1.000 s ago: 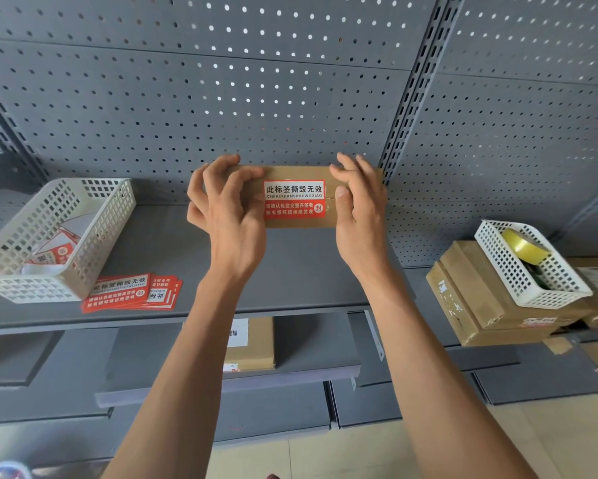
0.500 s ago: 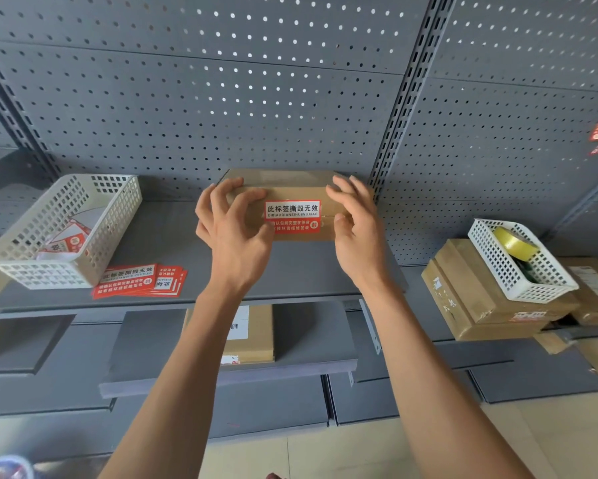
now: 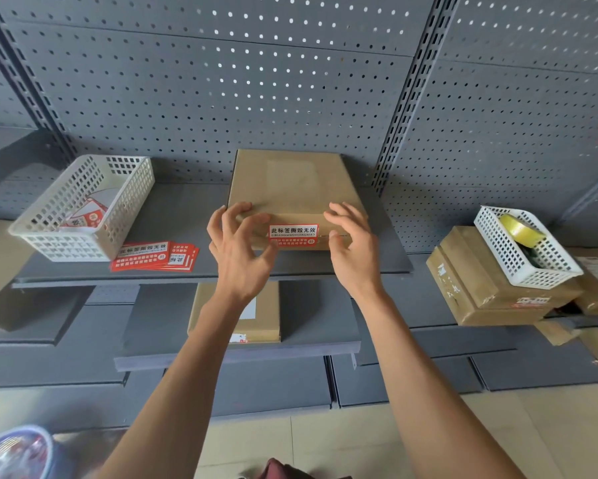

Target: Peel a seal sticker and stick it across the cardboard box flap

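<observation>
Resting flat on shelf (image 3: 187, 216): cardboard box (image 3: 290, 184), light, stiff; sticker (image 3: 293, 235) over front flap. My left hand (image 3: 238, 247) and right hand (image 3: 351, 250) open, hovering; grip sides

Reached forward and up with both bare forearms, roughly parallel. Left hand (image 3: 239, 248) spread loosely, fingers (image 3: 229, 216) curled, thumb out toward the right. Right hand (image 3: 353, 251) likewise open, fingers arched, palm facing away. Gripped nothing with either; hands kept well apart.
</observation>
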A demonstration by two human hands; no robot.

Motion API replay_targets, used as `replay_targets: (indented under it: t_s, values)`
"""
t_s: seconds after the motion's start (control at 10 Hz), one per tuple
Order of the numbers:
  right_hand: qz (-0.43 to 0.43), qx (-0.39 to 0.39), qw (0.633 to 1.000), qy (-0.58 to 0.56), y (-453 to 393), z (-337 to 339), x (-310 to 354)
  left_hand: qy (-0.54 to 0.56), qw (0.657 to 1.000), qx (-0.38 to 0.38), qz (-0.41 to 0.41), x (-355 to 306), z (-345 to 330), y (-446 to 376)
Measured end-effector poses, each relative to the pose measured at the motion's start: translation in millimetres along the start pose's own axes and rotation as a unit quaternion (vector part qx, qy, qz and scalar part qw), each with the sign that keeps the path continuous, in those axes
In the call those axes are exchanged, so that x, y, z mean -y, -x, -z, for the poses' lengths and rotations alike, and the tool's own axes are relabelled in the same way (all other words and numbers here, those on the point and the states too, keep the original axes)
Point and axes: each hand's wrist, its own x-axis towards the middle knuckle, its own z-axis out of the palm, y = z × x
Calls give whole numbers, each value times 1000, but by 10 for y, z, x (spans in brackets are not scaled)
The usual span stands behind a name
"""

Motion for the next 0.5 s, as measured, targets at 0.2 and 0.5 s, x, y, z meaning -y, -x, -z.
replay_targets:
  t_s: [0.2,0.5]
  values:
    - [-21,38,999,-3,92,21,-46,-35,999,30,-17,128,0,82]
    - [-54,57,996,-37,-105,581,523,-13,999,-6,38,-80,326,-84]
